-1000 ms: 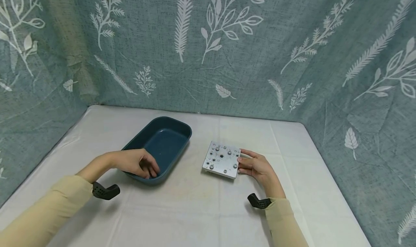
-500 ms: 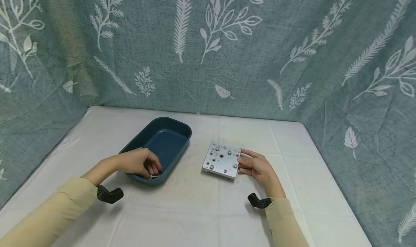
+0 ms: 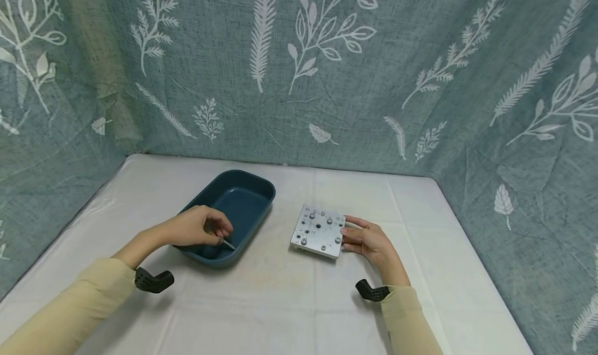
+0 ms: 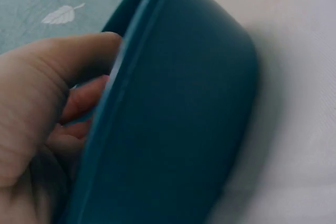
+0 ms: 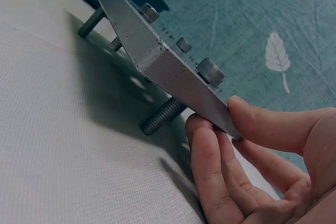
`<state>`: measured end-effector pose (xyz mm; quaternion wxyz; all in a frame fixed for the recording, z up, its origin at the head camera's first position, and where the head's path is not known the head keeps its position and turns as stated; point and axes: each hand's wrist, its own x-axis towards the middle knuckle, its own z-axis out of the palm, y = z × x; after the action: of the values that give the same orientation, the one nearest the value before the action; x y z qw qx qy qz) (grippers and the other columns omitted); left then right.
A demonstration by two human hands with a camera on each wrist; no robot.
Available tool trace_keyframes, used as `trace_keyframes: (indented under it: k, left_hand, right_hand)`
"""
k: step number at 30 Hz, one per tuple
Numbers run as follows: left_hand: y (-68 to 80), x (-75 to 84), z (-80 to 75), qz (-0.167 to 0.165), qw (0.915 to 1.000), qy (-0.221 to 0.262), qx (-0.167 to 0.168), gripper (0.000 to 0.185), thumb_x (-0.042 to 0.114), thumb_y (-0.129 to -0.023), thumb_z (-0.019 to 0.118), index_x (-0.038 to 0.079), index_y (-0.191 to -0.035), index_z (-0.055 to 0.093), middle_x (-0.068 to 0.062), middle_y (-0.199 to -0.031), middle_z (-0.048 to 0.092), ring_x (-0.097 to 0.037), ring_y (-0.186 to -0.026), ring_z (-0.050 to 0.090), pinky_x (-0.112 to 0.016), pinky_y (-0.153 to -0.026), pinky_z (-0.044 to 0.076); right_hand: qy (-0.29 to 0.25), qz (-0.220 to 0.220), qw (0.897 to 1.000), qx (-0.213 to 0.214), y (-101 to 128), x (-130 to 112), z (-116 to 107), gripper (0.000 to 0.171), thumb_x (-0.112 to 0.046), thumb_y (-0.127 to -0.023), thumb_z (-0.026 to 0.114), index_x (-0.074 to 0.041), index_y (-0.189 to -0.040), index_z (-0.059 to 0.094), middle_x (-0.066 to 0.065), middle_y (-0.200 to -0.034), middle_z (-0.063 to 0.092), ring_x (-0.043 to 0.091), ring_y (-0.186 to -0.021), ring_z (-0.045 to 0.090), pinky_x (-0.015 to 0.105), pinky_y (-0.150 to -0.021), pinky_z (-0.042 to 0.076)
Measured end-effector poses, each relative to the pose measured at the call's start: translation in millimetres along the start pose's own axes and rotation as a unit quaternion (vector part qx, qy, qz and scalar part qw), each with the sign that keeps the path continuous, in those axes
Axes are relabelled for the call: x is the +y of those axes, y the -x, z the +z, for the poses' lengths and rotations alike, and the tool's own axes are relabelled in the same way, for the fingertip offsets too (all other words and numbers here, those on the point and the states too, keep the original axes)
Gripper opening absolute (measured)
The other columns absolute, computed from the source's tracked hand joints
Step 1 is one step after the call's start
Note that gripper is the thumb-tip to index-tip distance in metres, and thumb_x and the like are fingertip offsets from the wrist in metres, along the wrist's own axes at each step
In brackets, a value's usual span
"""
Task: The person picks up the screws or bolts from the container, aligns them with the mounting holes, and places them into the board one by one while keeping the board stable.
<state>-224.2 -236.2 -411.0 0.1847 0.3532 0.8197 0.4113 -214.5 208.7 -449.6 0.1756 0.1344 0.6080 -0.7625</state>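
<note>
You wear a long-sleeved top in pale yellow-beige; both sleeves reach to the wrists and end in plain cuffs with soft folds along the forearms. Under each wrist sits a small black device with a rounded, angled body and a finely dotted surface, jutting out from below the cuff. Your left hand (image 3: 196, 228) and your right hand (image 3: 371, 242) are bare, with no gloves, rings or watch showing.
</note>
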Motion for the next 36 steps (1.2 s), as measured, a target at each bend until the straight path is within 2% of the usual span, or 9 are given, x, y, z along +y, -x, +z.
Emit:
trace_keyframes:
  k: [6, 10, 14, 20, 25, 28, 36]
  left_hand:
    - [2.9, 2.7, -5.9, -0.012, 0.9966, 0.030, 0.075, 0.027, 0.001, -0.090, 0.071, -0.007, -0.116, 0.065, -0.019, -0.108, 0.066, -0.021, -0.093, 0.066, -0.030, -0.081, 0.056]
    - [3.6, 5.1, -5.5, -0.006, 0.9936, 0.032, 0.108, 0.026, 0.003, -0.090, 0.071, -0.006, -0.114, 0.066, -0.022, -0.108, 0.066, -0.025, -0.097, 0.066, -0.030, -0.084, 0.055]
    - [2.2, 6.9, -4.3, 0.010, 0.9895, 0.054, 0.134, 0.025, 0.002, -0.090, 0.071, -0.006, -0.113, 0.066, -0.024, -0.108, 0.065, -0.030, -0.099, 0.066, -0.032, -0.084, 0.055]
    - [-5.3, 14.1, -6.3, 0.028, 0.9838, 0.099, 0.147, 0.027, 0.001, -0.090, 0.071, -0.007, -0.115, 0.066, -0.028, -0.114, 0.062, -0.035, -0.103, 0.063, -0.035, -0.085, 0.055]
    - [-18.6, 24.2, -10.3, 0.035, 0.9824, 0.103, 0.152, 0.023, 0.005, -0.090, 0.072, 0.003, -0.113, 0.070, -0.016, -0.115, 0.066, -0.034, -0.106, 0.063, -0.035, -0.088, 0.054]
    - [-28.1, 29.4, -12.5, 0.046, 0.9808, 0.111, 0.154, 0.022, 0.005, -0.090, 0.072, 0.004, -0.112, 0.070, -0.011, -0.114, 0.067, -0.033, -0.106, 0.063, -0.035, -0.089, 0.053]
    - [-54.1, 42.6, -12.6, 0.058, 0.9748, 0.128, 0.173, 0.021, 0.005, -0.089, 0.073, 0.004, -0.110, 0.072, -0.018, -0.119, 0.065, -0.027, -0.107, 0.064, -0.035, -0.091, 0.052]
  right_hand:
    - [0.001, -0.004, 1.000, 0.002, 0, -1, 0, 0.056, 0.004, -0.088, 0.070, -0.007, -0.141, 0.053, 0.015, -0.104, 0.070, 0.021, -0.074, 0.070, 0.031, -0.065, 0.058]
    - [0.003, -0.003, 1.000, 0.004, 0, 0, -1, 0.056, 0.004, -0.088, 0.070, -0.006, -0.141, 0.053, 0.015, -0.104, 0.070, 0.020, -0.074, 0.070, 0.031, -0.065, 0.058]
    - [0.004, -0.004, 1.000, 0.004, 0, 1, -1, 0.056, 0.004, -0.088, 0.070, -0.006, -0.140, 0.053, 0.015, -0.105, 0.070, 0.020, -0.074, 0.070, 0.030, -0.064, 0.058]
    - [0.006, -0.006, 1.000, 0.005, -1, 1, -2, 0.056, 0.004, -0.088, 0.070, -0.007, -0.140, 0.054, 0.015, -0.105, 0.070, 0.020, -0.074, 0.070, 0.030, -0.064, 0.058]
    - [0.006, -0.006, 1.000, 0.006, -1, 1, -1, 0.056, 0.004, -0.088, 0.071, -0.007, -0.140, 0.053, 0.015, -0.104, 0.070, 0.020, -0.073, 0.070, 0.030, -0.064, 0.058]
    - [0.006, -0.006, 1.000, 0.005, -1, 1, -1, 0.056, 0.004, -0.088, 0.070, -0.007, -0.140, 0.053, 0.015, -0.103, 0.070, 0.020, -0.073, 0.070, 0.030, -0.064, 0.058]
    - [0.007, -0.009, 1.000, 0.003, -1, 2, 0, 0.055, 0.005, -0.088, 0.069, -0.006, -0.140, 0.053, 0.014, -0.100, 0.071, 0.020, -0.074, 0.070, 0.029, -0.063, 0.058]
